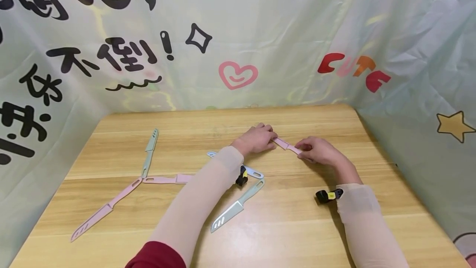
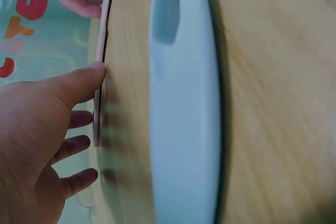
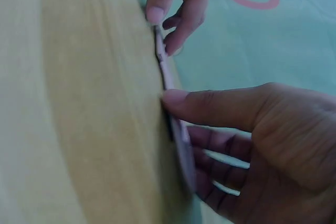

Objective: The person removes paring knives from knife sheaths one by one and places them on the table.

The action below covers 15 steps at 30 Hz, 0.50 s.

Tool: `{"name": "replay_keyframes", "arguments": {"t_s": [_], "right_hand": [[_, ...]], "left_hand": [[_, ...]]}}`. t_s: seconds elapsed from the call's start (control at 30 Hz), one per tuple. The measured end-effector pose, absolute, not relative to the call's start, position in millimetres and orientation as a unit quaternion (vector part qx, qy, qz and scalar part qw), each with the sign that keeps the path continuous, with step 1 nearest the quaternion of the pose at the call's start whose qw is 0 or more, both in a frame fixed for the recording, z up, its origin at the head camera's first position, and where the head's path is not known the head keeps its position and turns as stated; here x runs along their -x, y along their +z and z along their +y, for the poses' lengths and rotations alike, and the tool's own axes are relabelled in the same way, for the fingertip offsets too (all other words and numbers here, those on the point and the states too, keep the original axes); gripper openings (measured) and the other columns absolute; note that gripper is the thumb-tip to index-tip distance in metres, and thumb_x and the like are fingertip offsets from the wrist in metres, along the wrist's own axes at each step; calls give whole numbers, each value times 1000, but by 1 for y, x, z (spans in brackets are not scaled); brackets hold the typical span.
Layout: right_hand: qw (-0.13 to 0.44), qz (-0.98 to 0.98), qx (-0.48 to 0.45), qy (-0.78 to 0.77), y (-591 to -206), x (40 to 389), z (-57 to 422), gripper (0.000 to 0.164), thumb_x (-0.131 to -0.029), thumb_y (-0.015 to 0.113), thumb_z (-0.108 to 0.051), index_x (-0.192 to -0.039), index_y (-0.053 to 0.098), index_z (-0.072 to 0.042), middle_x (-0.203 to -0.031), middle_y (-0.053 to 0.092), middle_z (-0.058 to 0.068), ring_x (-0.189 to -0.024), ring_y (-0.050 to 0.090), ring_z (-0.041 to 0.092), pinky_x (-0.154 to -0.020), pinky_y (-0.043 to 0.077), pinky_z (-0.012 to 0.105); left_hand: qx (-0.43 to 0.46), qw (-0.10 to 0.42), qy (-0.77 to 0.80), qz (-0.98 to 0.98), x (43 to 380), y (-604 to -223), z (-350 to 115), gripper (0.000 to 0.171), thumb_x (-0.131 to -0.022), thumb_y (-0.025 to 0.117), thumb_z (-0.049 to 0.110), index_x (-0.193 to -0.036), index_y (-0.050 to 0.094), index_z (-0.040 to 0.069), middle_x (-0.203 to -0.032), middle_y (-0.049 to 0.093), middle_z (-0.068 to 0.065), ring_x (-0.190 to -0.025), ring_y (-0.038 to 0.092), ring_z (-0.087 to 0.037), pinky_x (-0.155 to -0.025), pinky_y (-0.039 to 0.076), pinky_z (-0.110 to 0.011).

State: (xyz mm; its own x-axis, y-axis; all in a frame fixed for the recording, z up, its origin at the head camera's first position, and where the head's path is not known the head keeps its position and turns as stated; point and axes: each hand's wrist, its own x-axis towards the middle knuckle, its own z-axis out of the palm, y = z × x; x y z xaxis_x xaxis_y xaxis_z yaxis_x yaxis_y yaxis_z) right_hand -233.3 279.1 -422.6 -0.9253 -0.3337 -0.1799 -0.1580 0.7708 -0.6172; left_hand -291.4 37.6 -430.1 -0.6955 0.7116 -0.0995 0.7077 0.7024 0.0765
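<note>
A pink knife (image 1: 281, 143) spans between both hands near the back of the table. At its blade end the left hand (image 1: 258, 137) pinches it, thumb on one side and fingertips on the other in the left wrist view. The right hand (image 1: 320, 151) pinches its handle end, with the thumb (image 3: 176, 98) along one edge and the fingers behind. Below the left wrist lies a light blue knife (image 1: 254, 173), partly covered by the forearm; its handle looms large in the left wrist view (image 2: 184, 108). A grey-green knife (image 1: 228, 215) touches or nearly meets its handle end.
On the left of the wooden table (image 1: 297, 235), a pink knife (image 1: 97, 217), a second pink knife (image 1: 163, 180) and a green knife (image 1: 149, 152) meet at their handle ends. A printed curtain (image 1: 282, 24) hangs behind the table and along its sides.
</note>
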Motion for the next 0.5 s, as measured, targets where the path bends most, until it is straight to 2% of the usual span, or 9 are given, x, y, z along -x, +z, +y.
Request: {"name": "replay_keyframes", "arguments": {"t_s": [0.13, 0.3, 0.5], "right_hand": [[115, 936, 138, -303, -427, 236, 278, 26, -89, 71, -10, -113, 69, -1, -92, 67, 5, -79, 54, 20, -69, 46, 31], [94, 938, 156, -295, -430, 237, 278, 22, -88, 71, -7, -109, 70, -1, -86, 66, 3, -80, 57, 19, -74, 47, 34], [87, 936, 168, -297, -430, 237, 281, 18, -88, 68, -3, -105, 69, 1, -83, 65, 3, -77, 57, 18, -71, 48, 35]], "left_hand": [[-382, 61, 17, 922, 293, -433, 36, 45, -100, 51, 45, -138, 55, 22, -139, 51, 2, -127, 44, -21, -103, 44, -43], [-385, 54, 23, 921, 293, -434, 35, 41, -100, 52, 44, -135, 58, 22, -130, 55, 3, -117, 48, -19, -99, 46, -39], [-402, 37, 21, 915, 292, -433, 37, 37, -100, 53, 42, -132, 62, 24, -121, 56, 4, -109, 49, -17, -95, 46, -38]]}}
